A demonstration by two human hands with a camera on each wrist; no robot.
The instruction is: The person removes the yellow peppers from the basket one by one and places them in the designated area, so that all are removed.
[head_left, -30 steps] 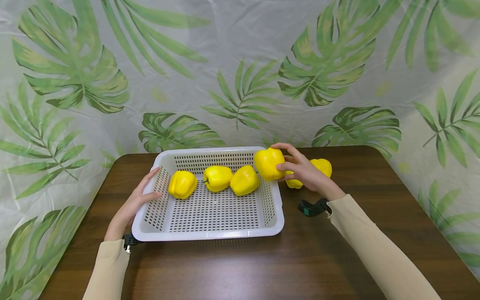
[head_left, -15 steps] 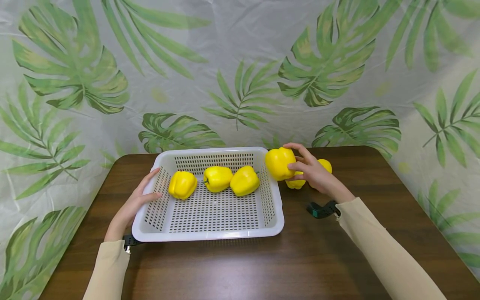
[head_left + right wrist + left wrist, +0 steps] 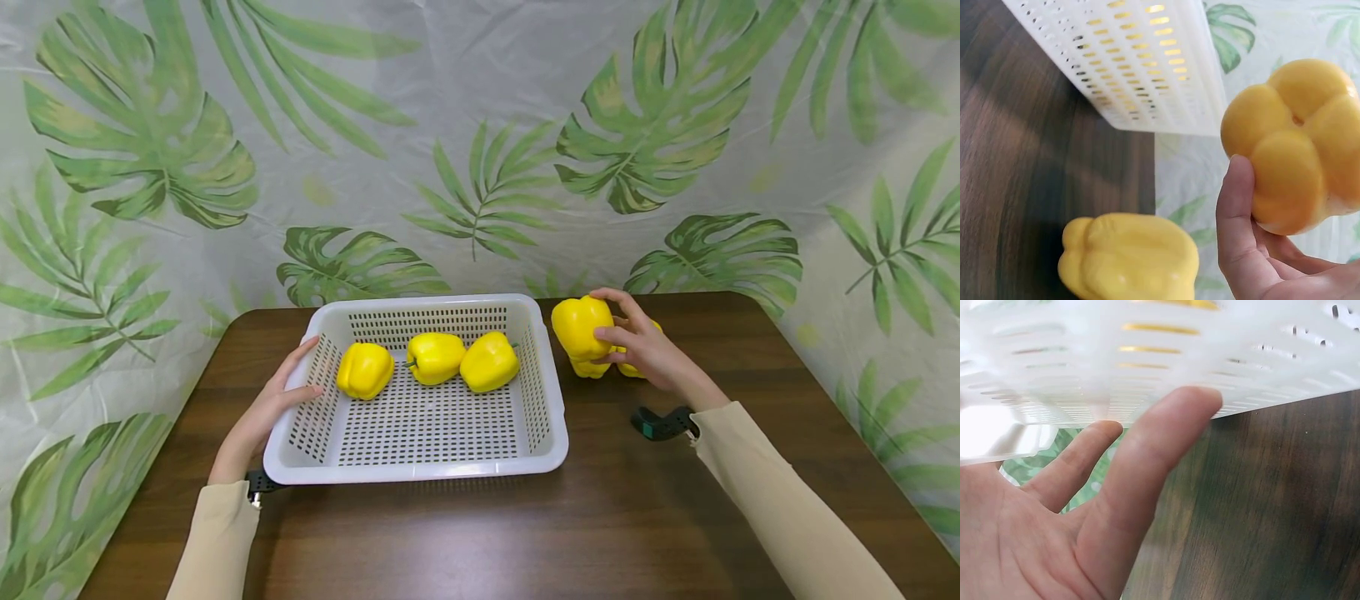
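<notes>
My left hand (image 3: 272, 402) is at the left side of a white perforated plastic basket (image 3: 416, 472), its thumb and fingers spread and fairly straight. In the left wrist view the thumb (image 3: 1141, 462) lies against the slotted wall. Inside the basket are three yellow bell peppers: one at left (image 3: 365, 371), one in the middle (image 3: 436, 358), one at right (image 3: 489, 362). Right of the basket, my right hand (image 3: 651, 346) holds another yellow bell pepper (image 3: 581, 325) between thumb and fingers. Behind it, partly hidden, are more yellow peppers (image 3: 590, 368); one pepper (image 3: 1129, 259) shows below the hand in the right wrist view.
A dark brown wooden table (image 3: 480, 533) carries everything. Right behind it hangs a pale cloth (image 3: 495, 75) with green leaf prints. A black strap (image 3: 663, 423) hangs at my right wrist.
My right hand has moved to the right with its pepper, from over the basket's right rim to just outside it. The left hand and the peppers in the basket have not moved.
</notes>
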